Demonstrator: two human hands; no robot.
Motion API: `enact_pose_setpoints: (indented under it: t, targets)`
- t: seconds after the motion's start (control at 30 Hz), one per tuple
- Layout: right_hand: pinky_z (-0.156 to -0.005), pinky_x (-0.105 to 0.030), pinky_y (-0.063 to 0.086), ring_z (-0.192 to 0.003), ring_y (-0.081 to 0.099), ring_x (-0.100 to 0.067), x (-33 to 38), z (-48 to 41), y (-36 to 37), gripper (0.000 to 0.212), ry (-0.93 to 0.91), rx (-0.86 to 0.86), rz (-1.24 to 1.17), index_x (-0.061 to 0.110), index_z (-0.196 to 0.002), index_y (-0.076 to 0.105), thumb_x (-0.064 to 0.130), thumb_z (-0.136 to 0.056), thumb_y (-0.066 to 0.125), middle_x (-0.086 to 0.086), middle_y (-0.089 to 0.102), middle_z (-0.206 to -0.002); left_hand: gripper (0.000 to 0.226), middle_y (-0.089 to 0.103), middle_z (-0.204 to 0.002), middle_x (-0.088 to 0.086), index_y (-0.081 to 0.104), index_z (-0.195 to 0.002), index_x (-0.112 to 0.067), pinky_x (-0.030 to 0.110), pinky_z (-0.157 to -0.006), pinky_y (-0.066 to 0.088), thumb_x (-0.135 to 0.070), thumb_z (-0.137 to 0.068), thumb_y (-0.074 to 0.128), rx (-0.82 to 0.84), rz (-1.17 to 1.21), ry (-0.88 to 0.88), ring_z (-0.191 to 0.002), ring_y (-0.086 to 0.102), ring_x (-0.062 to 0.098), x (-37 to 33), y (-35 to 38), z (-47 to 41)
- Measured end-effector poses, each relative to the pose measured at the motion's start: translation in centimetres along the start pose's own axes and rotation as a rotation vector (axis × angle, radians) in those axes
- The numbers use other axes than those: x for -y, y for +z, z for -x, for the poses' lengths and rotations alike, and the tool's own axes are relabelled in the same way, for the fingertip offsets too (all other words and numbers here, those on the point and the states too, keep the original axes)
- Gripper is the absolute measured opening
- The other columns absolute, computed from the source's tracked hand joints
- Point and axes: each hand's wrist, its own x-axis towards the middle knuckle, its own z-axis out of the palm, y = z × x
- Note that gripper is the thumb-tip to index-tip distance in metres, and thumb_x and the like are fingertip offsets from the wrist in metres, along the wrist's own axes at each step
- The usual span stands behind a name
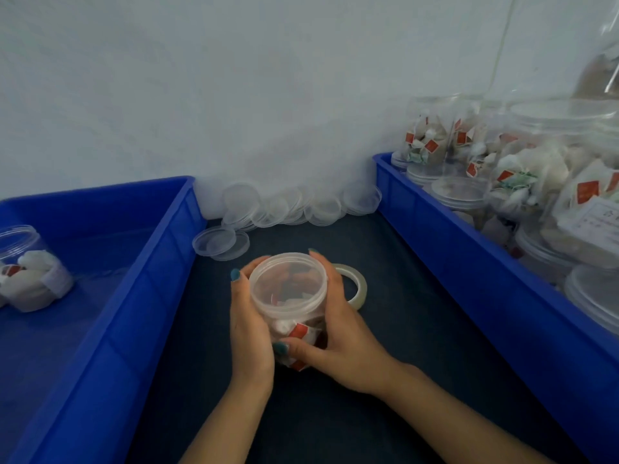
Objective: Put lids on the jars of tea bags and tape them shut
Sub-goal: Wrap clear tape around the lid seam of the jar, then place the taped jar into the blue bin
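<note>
The fingers (238,275) wear teal nail polish. Between them, the jar (288,283) is clear, colourless plastic. The tea bags (280,326) inside it are white with red square tags (299,330). Just beyond the right fingers, the roll of tape (361,286) is clear with a pale yellowish tint. Under the fingers, the surface (385,380) is dark navy, almost black. Farther beyond them, the lids (221,242) are see-through and faintly frosty. Left and right of the fingers, the left bin (134,296) and the right bin (435,249) are bright blue. The stacked jars (425,135) in the right bin show white bags, red tags and touches of green; one has a white label (596,216). The wall (234,95) is pale grey-white.
</note>
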Motion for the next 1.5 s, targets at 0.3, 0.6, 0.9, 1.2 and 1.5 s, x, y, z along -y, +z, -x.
enact_pose_setpoints:
  t: [0.3,0.6,0.9,1.2,1.5]
  targets:
    - [-0.108,-0.029,0.046,-0.13,0.051,0.002,2.0,-1.9,-3.2,0.1,-0.003,-0.287,-0.073,0.041,-0.156,0.005,0.047,-0.083,0.073,0.033,0.046,-0.139,0.036,0.06,-0.132,-0.028,0.05,-0.136,-0.055,0.011,-0.085,0.051,-0.055,-0.102,0.039,0.366,-0.15,0.1,-0.118,0.06,-0.004,-0.3,0.8,0.4]
    - [-0.095,-0.023,0.054,-0.124,0.053,0.003,4.9,-8.9,-12.9,0.112,0.049,-0.919,0.142,0.024,-0.159,0.003,0.034,-0.08,0.083,0.011,0.04,-0.148,0.049,0.056,-0.137,-0.027,0.048,-0.141,-0.041,0.016,-0.1,0.046,-0.018,-0.099,0.059,0.582,-0.386,0.12,-0.13,0.05,-0.005,1.2,1.1,1.4]
    - [-0.119,-0.043,0.029,-0.144,0.032,-0.034,1.6,-12.1,-18.3,0.099,0.291,-1.148,0.439,0.012,-0.158,0.011,0.021,-0.087,0.079,-0.02,0.029,-0.155,0.032,0.065,-0.123,-0.023,0.063,-0.123,-0.034,0.012,-0.088,0.047,-0.014,-0.099,0.058,0.571,-0.418,0.026,-0.109,0.063,-0.002,1.1,1.1,1.6]
    - [-0.121,-0.043,0.023,-0.147,0.024,-0.037,1.0,-12.8,-18.0,0.091,0.292,-1.217,0.717,0.004,-0.157,0.017,0.023,-0.089,0.075,-0.025,0.018,-0.159,0.03,0.065,-0.121,-0.021,0.065,-0.12,-0.034,0.013,-0.089,0.048,-0.011,-0.101,0.056,0.602,-0.45,0.012,-0.113,0.061,-0.003,1.5,1.0,1.4]
    - [-0.123,-0.057,-0.003,-0.15,0.017,-0.046,1.8,-12.8,-17.8,0.073,0.219,-1.081,1.252,-0.001,-0.144,0.04,0.02,-0.089,-0.002,-0.029,0.035,-0.152,0.033,0.063,-0.124,-0.016,0.065,-0.115,-0.029,0.017,-0.092,0.049,-0.002,-0.098,0.057,0.593,-0.492,0.035,-0.114,0.059,-0.004,1.6,1.0,1.4]
